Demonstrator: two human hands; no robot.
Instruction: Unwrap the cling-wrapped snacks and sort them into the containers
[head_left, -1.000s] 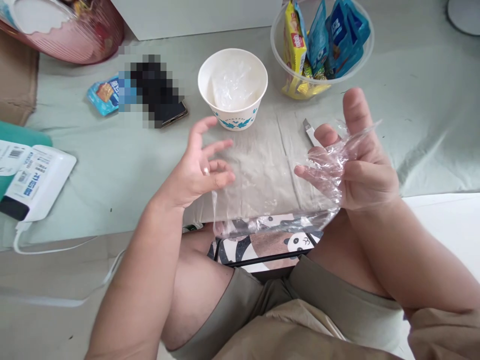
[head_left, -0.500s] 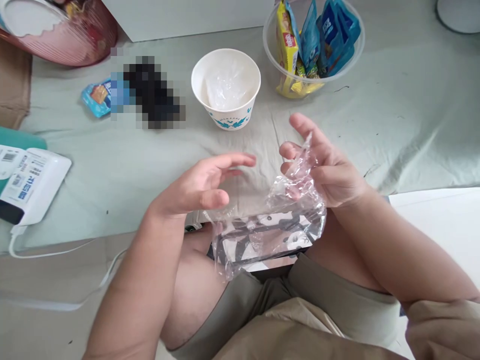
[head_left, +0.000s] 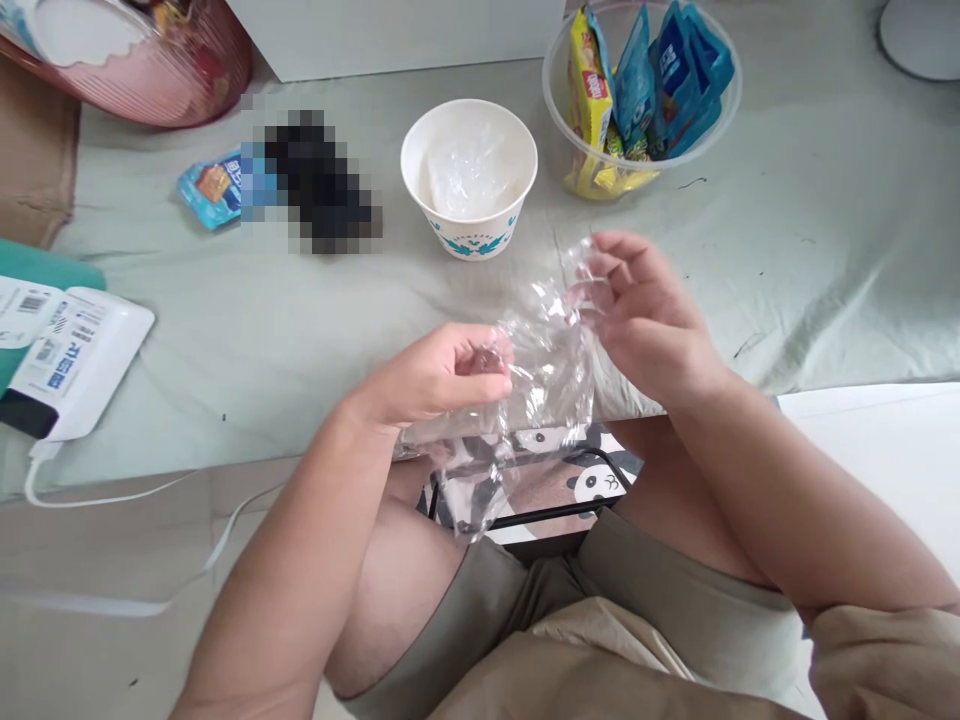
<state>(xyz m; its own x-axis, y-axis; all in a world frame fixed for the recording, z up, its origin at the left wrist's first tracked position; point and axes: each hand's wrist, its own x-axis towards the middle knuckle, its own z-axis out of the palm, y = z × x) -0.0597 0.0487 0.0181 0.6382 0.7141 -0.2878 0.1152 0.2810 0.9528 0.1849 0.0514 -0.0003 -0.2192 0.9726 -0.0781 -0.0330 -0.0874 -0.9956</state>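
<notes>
A thin, crinkled sheet of clear plastic film [head_left: 544, 375] is stretched between my hands, above the table's front edge and my lap. Whether it is a bag or a glove I cannot tell. My left hand [head_left: 442, 370] is closed, pinching the film between thumb and curled fingers. At the film's upper right end, my right hand [head_left: 649, 320] grips it with bent fingers. Just beyond the hands stands a white paper bowl [head_left: 474, 235] with a blue leaf print, and crumpled clear plastic [head_left: 472, 175] lies inside it.
A clear round tub [head_left: 555, 105] of snack packets is at the back right. Left of the bowl lie a blue packet [head_left: 214, 190] and a pixelated dark object [head_left: 322, 185]. A white cabled device [head_left: 90, 360] sits at the left edge. A panda-print surface [head_left: 600, 480] shows between my legs.
My left hand has moved to the right and closed on the film. The film, which hung from my right hand, is now drawn up between both hands.
</notes>
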